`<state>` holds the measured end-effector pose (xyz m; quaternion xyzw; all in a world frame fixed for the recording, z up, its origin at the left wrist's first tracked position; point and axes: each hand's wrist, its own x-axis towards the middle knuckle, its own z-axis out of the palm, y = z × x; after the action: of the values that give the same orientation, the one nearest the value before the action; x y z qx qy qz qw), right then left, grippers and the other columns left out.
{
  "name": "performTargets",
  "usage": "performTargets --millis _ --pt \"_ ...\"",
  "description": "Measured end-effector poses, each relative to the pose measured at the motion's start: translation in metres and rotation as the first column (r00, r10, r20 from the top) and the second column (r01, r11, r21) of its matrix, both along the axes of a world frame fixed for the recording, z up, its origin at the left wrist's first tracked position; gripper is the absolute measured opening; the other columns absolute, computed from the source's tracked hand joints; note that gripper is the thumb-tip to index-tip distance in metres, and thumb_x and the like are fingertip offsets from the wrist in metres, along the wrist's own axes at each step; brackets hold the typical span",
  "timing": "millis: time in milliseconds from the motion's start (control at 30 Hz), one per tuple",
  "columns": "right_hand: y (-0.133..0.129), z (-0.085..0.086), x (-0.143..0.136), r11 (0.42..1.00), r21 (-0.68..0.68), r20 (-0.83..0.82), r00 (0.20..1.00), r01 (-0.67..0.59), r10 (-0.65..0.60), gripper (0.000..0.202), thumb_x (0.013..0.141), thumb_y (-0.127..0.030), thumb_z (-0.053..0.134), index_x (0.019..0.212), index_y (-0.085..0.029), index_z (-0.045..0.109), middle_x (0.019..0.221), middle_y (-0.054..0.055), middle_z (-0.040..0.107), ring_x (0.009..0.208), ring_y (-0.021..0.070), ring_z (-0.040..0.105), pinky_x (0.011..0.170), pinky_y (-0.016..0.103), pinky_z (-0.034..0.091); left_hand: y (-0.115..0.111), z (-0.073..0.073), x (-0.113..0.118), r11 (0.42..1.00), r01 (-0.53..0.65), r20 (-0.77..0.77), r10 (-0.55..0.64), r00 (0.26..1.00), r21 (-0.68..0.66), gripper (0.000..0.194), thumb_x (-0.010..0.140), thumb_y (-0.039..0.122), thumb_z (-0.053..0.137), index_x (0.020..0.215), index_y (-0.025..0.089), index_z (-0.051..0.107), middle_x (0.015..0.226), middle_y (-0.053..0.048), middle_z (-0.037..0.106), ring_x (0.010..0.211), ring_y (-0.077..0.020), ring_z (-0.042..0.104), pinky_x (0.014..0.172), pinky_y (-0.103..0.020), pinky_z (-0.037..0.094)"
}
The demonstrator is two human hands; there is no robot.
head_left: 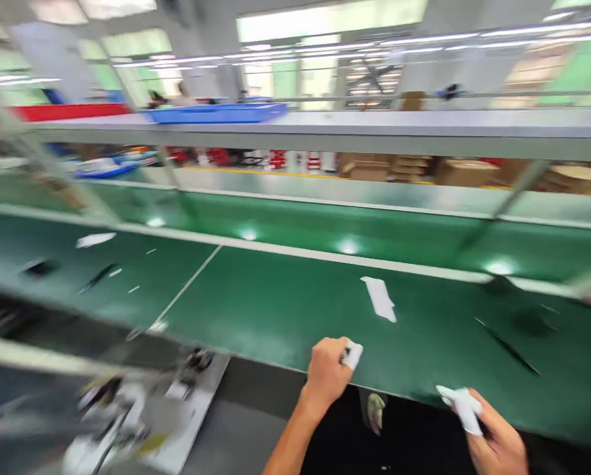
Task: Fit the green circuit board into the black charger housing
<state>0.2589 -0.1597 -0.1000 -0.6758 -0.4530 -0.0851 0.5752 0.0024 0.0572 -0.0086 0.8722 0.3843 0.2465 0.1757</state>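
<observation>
Two hands show at the lower edge of the frame. The left hand (329,369), low centre, has its grip closed on a small white piece (353,355) at the near edge of the green bench (285,310). The right hand (493,439), lower right, has its fingers closed around a second white piece (461,404), perhaps a folded cloth; motion blur makes it hard to tell. A third white piece, a strip (380,299), lies loose on the bench just above the left hand.

Two blue trays are in view: one (219,112) on the grey shelf (424,132) at upper centre, and another (102,169) below it at mid left; what lies in either is too blurred to name. A red bin (68,111) stands at upper left.

Two thin dark sticks lie on the bench, one (508,345) at right, one (96,277) at left, beside a white scrap (95,239). Blurred clutter (142,409) fills the lower left.
</observation>
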Motion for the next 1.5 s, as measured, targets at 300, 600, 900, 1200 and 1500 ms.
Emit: performTargets --millis 300,600,900,1200,1500 --pt "-0.094 0.047 -0.05 0.986 -0.027 -0.073 0.983 0.166 -0.168 0.026 0.107 -0.02 0.066 0.12 -0.032 0.085 0.095 0.002 0.071 0.085 0.0136 0.067 0.077 0.025 0.055 0.03 -0.006 0.012 0.998 -0.001 -0.013 0.0 1.0 -0.055 0.043 0.081 0.063 0.058 0.076 0.022 0.071 0.069 -0.002 0.057 0.067 -0.0186 0.053 0.071 -0.032 0.04" --pt "-0.061 0.015 -0.025 0.987 0.023 -0.227 0.962 0.161 -0.151 0.019 0.108 -0.024 0.069 0.11 -0.027 0.087 0.094 0.002 0.072 0.086 0.0137 0.066 0.081 0.027 0.051 0.027 0.01 0.023 0.978 -0.149 -0.094 0.136 0.986 -0.145 0.046 0.062 0.071 0.051 0.069 0.029 0.067 0.065 0.003 0.054 0.065 -0.0175 0.051 0.069 -0.029 0.039" --pt "0.008 0.037 0.101 0.949 0.06 -0.393 0.881 0.309 -0.263 0.044 0.106 -0.052 0.064 0.088 -0.015 0.082 0.075 0.005 0.056 0.07 0.0151 0.049 0.07 0.032 0.039 -0.019 0.01 0.088 0.866 0.252 0.02 -0.27 0.963 -0.432 0.062 0.084 0.076 0.064 0.112 0.022 0.074 0.109 -0.005 0.073 0.104 -0.0255 0.069 0.096 -0.036 0.055" --pt "0.009 0.051 0.219 0.889 0.111 -0.401 0.838 0.445 -0.37 0.04 0.105 -0.047 0.069 0.081 -0.017 0.08 0.069 0.002 0.053 0.064 0.0122 0.043 0.064 0.03 0.034 0.013 0.02 0.26 0.808 0.306 -0.197 -0.452 0.87 -0.504 0.075 0.085 0.084 0.064 0.131 0.025 0.064 0.137 -0.008 0.069 0.128 -0.032 0.065 0.111 -0.05 0.052" --pt "0.01 0.092 0.358 0.752 0.305 -0.505 0.769 0.584 -0.392 0.049 0.109 -0.047 0.065 0.072 -0.017 0.076 0.067 0.003 0.054 0.063 0.0123 0.047 0.062 0.031 0.033 0.032 -0.025 0.469 0.977 0.021 0.056 -0.009 0.998 -0.21 0.063 0.084 0.067 0.059 0.121 0.017 0.051 0.105 -0.009 0.066 0.109 -0.0297 0.067 0.129 -0.062 0.033"
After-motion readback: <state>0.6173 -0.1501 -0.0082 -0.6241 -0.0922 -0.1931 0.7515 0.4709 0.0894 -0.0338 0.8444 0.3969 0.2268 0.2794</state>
